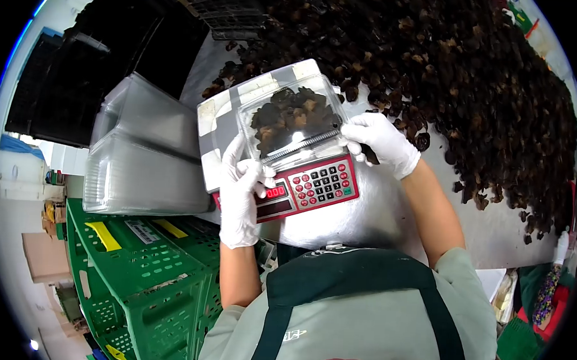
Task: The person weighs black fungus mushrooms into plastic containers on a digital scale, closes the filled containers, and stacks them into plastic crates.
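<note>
Clear plastic box (301,146), dark brown pieces (292,116) heaped inside, over pale scale platform (213,115).

Container in hand (304,148): thin clear plastic, glossy, with a ridged front edge and a bright glint
Pieces inside (291,119): dark, crinkled, rough
Gloves (383,142): thin white material, rubber-like in look, smooth with fine wrinkles
Scale platform (215,122): pale and smooth, patchy; metal or plastic, hard to tell
Key panel (324,185): red and grey, smooth, plastic-looking
Worktop (377,213): brushed-looking metal, shiny
Stacked containers (144,170): clear plastic, cloudy where layered, glossy
Heap (416,50): rough, curled pieces with a faint sheen
Green crate (162,268): rigid perforated plastic, low gloss
Apron (349,276): dark green cloth, matt
Shirt (359,328): pale cloth, matt
</note>
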Motion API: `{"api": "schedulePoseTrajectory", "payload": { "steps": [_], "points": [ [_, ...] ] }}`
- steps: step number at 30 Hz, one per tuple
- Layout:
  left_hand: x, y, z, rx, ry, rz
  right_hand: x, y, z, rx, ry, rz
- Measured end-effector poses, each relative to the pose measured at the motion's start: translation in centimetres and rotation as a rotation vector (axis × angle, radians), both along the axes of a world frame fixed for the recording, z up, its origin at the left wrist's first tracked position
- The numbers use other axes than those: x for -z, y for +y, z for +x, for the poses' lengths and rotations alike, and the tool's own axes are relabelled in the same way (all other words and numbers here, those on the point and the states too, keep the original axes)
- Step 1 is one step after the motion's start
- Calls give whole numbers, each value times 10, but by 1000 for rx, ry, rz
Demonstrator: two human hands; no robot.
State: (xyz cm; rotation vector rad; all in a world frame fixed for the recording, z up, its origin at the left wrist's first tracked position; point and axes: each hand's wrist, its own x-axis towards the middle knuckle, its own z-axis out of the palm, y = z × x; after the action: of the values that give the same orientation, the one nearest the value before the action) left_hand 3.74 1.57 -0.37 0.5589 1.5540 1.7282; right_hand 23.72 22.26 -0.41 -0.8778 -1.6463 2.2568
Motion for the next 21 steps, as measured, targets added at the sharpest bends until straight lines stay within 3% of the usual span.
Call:
{"api": "schedulePoseTrajectory", "payload": {
  "steps": [3,7,9,11,13,14,15,17,18,19,21],
  "points": [
    [15,-5,13,-22,-51,188,3,-18,13,80,8,7],
    [-7,-33,46,-17,-69,102,-14,-39,39,70,158,391],
    [-50,-63,61,141,-22,101,-20,-49,49,159,184,116],
    [-82,-103,51,290,114,9,-28,-53,59,90,291,206],
    [-107,-131,40,186,288,132,-40,-50,57,-109,458,165],
    [-131,-145,46,194,71,195,-41,-45,54,-156,377,409],
    [-133,-161,40,253,48,194,-16,-43,41,-134,593,704],
    [-157,-177,55,315,29,165,-78,-77,18,-367,506,694],
    [-162,-187,60,256,137,29,-101,-90,11,-480,343,519],
    [-161,-199,59,169,220,57,-97,-102,4,-432,457,276],
    [-185,-218,65,-48,159,109,-115,-120,-8,-485,477,260]
  ]
}}
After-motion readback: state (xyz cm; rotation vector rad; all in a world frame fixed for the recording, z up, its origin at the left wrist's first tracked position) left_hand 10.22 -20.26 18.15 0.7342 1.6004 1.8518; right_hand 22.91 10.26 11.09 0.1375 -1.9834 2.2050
